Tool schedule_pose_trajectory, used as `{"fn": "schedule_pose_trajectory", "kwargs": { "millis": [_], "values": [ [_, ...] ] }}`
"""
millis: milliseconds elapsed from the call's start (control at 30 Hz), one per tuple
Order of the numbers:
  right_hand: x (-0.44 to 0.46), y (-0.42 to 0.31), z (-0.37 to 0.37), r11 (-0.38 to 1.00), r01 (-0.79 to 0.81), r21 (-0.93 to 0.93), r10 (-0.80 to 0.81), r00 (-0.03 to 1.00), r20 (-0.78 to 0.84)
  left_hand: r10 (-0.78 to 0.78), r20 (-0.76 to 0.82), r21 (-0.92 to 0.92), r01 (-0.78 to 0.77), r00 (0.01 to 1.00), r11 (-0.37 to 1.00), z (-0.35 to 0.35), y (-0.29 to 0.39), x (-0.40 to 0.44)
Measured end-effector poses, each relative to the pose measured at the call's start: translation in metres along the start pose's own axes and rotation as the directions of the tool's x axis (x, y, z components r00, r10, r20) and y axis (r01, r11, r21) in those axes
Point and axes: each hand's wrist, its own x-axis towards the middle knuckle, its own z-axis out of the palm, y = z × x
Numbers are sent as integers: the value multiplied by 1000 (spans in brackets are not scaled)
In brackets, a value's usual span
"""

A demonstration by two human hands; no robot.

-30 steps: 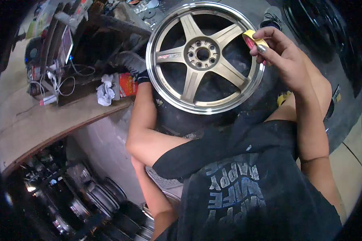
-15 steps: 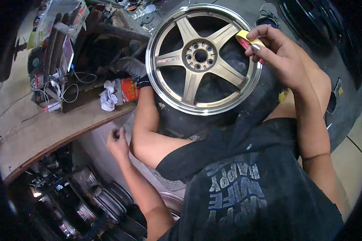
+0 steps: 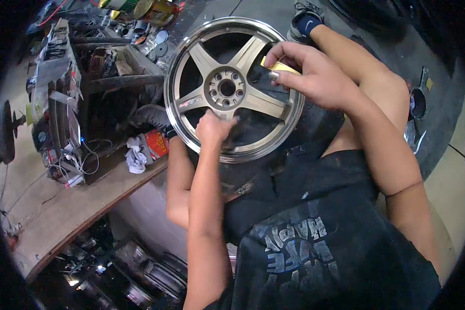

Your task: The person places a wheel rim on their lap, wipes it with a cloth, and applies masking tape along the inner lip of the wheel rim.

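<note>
- Since it's round, the gold five-spoke metal wheel point(image 3: 266, 102) has no long axis; it's face-up beyond the lap.
- Left hand point(image 3: 212, 128) is nearer the hub point(image 3: 226, 77), fingers blurred, can't tell if gripping.
- Right hand's point(image 3: 323, 75) fingers pinch a small yellow thing point(image 3: 283, 67) over the rim's right side.

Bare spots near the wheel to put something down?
Board: bare between the white cables, cloth and its front edge. Grey floor: open beyond the wheel, between cans and shoe. Crowded: metal frame, small parts near the cans, and the wheel itself, with left hand and right hand over it.
</note>
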Motion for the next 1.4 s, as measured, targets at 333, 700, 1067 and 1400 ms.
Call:
{"fn": "schedule_pose_trajectory", "kwargs": {
  "millis": [333, 700, 1067, 1400],
  "values": [
    [6, 4, 11, 984, 103, 145, -111, 992, 51, -107, -467, -716, -304, 878, 629, -30, -96, -35],
    [-1, 14, 106, 984, 50, -170, 26, 909, 417, 203, -379, -905, -407, 903, 122, 19, -40, -108],
    [0, 23, 134, 929, 141, -343, 67, 845, 530, 192, -292, -938, -240, 937, -251, 49, -37, -94],
    [-4, 11, 131, 924, 317, -211, -200, 875, 441, -21, -31, -947, -36, 999, -318, 49, -52, -65]
  ]
}}
